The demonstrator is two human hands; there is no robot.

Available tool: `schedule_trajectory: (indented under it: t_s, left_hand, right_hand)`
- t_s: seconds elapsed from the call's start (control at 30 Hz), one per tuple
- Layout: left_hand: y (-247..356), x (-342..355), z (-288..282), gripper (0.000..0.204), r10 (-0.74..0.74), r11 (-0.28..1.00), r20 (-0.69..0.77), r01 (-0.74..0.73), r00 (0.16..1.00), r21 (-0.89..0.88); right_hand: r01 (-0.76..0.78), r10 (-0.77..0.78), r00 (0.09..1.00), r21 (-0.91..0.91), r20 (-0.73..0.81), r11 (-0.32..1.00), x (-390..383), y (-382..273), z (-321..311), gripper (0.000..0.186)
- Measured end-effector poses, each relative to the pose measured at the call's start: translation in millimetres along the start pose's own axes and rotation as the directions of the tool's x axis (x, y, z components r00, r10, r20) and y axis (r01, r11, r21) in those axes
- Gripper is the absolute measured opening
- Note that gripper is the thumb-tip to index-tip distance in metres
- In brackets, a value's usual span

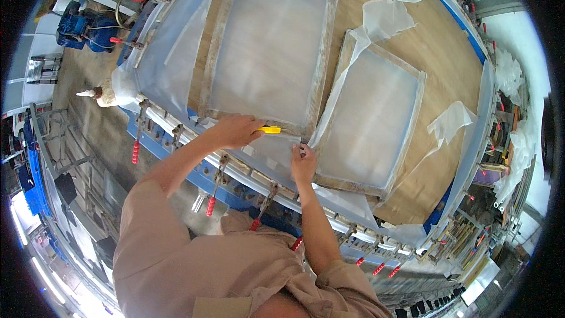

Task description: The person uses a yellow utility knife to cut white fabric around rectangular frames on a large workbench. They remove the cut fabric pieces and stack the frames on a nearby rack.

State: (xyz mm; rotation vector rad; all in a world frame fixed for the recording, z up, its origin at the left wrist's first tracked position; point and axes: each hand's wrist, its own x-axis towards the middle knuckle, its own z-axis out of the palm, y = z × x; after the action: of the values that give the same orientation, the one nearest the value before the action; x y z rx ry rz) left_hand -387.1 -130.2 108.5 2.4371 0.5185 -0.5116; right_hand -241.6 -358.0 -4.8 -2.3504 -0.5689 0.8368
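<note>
My left hand (235,131) grips a yellow utility knife (271,130) at the near edge of a large wooden frame (322,59) covered with white mesh. My right hand (303,164) pinches the loose white mesh (268,150) just below that frame's near corner. A second mesh-covered wooden frame (371,115) lies to the right, its near corner close to my right hand. Both frames rest on a wooden table (447,59).
A row of clamps with red handles (210,206) runs along the table's near metal rail. Cut strips of mesh (385,17) lie on the table beyond and right of the frames. A blue machine (88,26) stands on the floor at far left.
</note>
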Motion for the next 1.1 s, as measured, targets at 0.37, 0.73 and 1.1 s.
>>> schedule_trajectory:
  t_s: [0.37, 0.73, 1.1]
  left_hand:
    - [9, 70, -11, 0.035, 0.127, 0.974, 0.204, -0.161, 0.971, 0.161]
    - [21, 64, -14, 0.027, 0.175, 0.93, 0.165, -0.218, 0.971, 0.295]
    - [12, 62, -4, 0.032, 0.18, 0.946, 0.13, -0.207, 0.975, 0.249]
  right_hand:
    - [0.114, -0.107, 0.993, -0.158, 0.052, 0.981, 2, -18, -24, 0.025]
    - [0.413, -0.418, 0.907, -0.075, -0.053, 0.907, 17, 0, -19, 0.014]
    - [0.351, -0.351, 0.936, -0.001, 0.015, 0.936, 20, 3, -20, 0.014]
